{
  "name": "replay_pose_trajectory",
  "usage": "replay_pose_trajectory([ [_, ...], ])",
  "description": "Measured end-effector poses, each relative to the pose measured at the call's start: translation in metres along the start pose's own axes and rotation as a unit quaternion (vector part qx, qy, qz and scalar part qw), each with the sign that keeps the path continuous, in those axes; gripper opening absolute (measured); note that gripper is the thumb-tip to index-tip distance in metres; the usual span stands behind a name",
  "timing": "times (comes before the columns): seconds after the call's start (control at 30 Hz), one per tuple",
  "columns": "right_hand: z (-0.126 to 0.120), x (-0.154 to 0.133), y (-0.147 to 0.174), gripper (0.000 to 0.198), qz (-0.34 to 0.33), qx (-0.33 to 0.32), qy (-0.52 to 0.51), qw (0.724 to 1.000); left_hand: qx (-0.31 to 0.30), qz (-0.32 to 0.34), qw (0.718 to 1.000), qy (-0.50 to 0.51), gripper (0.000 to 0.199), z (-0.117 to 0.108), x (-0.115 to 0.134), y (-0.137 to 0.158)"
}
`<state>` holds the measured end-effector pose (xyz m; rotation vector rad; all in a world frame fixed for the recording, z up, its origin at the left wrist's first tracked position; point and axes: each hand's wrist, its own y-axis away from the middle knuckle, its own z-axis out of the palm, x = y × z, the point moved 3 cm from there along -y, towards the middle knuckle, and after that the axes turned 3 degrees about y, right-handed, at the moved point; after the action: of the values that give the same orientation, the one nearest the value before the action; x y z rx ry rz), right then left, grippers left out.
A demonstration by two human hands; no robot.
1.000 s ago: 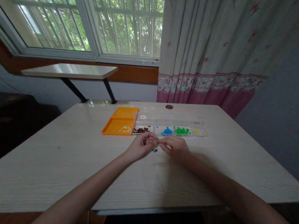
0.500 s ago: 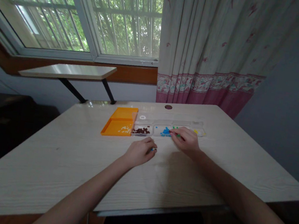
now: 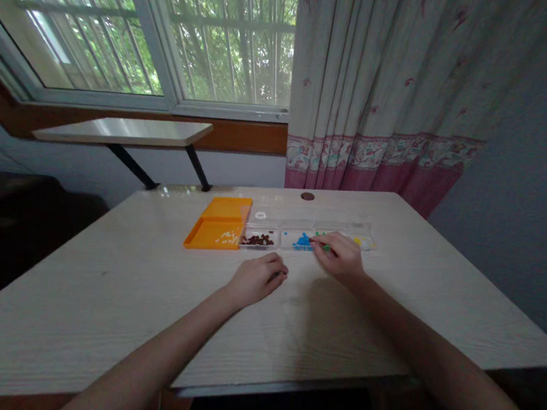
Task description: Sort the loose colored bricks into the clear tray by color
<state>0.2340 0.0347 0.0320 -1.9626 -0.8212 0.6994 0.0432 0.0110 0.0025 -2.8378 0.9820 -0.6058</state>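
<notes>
My left hand (image 3: 257, 278) is closed just above the desk, in front of the clear tray, its fingers curled in a pinch. A tiny dark bit shows at its fingertips, too small to name. My right hand (image 3: 338, 254) reaches over the clear plastic tray (image 3: 278, 238), thumb and forefinger pinched at the edge of a heap of small blue pieces (image 3: 303, 240). Whatever they hold is hidden, though a bit of green shows under the fingers. Small dark brown pieces (image 3: 261, 238) lie in the compartment left of the blue ones. Yellow pieces (image 3: 358, 241) show beyond my right hand.
An orange open case (image 3: 208, 223) with small white pieces (image 3: 230, 236) stands against the tray's left end. Behind it, a raised shelf (image 3: 132, 131) on black legs is fixed to the desk (image 3: 140, 302). A round brown cable hole (image 3: 307, 197) lies near the back edge.
My left hand has turned slightly; the blue and white bit seen at its fingertips is now out of sight. My right hand stays at the blue heap.
</notes>
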Motion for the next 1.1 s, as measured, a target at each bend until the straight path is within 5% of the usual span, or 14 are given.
replay_pose_trajectory([
  [0.37, 0.004, 0.008, 0.003, 0.011, 0.034, -0.021, 0.0, 0.999, 0.066, -0.024, 0.993, 0.099, 0.015, -0.004, -0.003, -0.001],
  [0.77, 0.025, 0.032, 0.008, 0.02, 0.194, -0.173, 0.063, 0.964, 0.129, -0.094, 0.955, 0.249, 0.011, -0.002, -0.015, -0.007],
  [0.9, 0.028, 0.025, 0.009, 0.022, 0.173, -0.206, 0.044, 0.962, 0.129, -0.115, 0.943, 0.284, 0.014, 0.0, -0.017, -0.007],
  [1.1, 0.038, -0.006, 0.023, 0.016, 0.055, -0.256, -0.029, 0.965, 0.156, -0.093, 0.943, 0.278, 0.014, 0.001, -0.016, -0.008],
])
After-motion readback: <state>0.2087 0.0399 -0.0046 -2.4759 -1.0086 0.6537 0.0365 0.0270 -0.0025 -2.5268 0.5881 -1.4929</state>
